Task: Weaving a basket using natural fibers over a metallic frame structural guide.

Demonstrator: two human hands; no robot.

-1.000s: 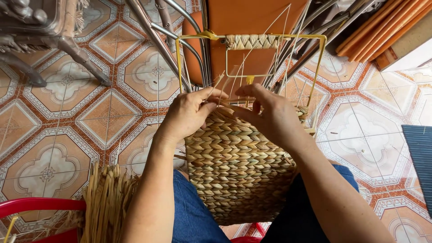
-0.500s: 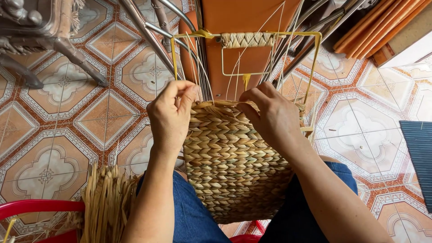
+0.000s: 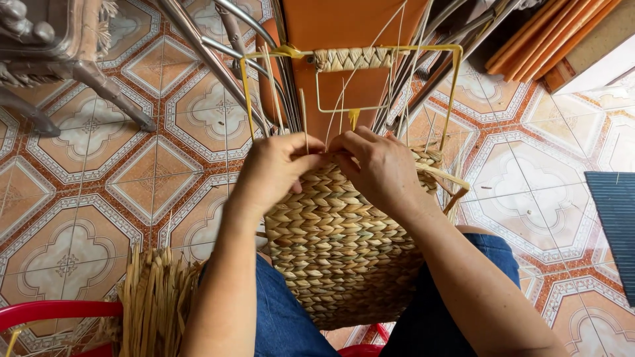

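A half-woven straw basket (image 3: 337, 244) rests on my lap, built on a yellow wire frame (image 3: 453, 86) with a braided handle wrap (image 3: 350, 58) at the top. My left hand (image 3: 274, 168) and my right hand (image 3: 374, 165) meet at the basket's upper woven edge, fingers pinched around thin straw strands (image 3: 305, 122) that stand up from the weave. A loose flat strand (image 3: 443, 175) sticks out to the right of the basket.
A bundle of dry straw (image 3: 155, 301) lies at my lower left beside a red plastic rim (image 3: 53, 311). Metal chair legs (image 3: 198, 53) and an orange panel (image 3: 350, 26) stand ahead on the patterned tile floor (image 3: 106, 165). A dark ribbed mat (image 3: 615, 218) lies at right.
My hands moved back together at the basket's top edge after spreading apart. The view shifted slightly downward.
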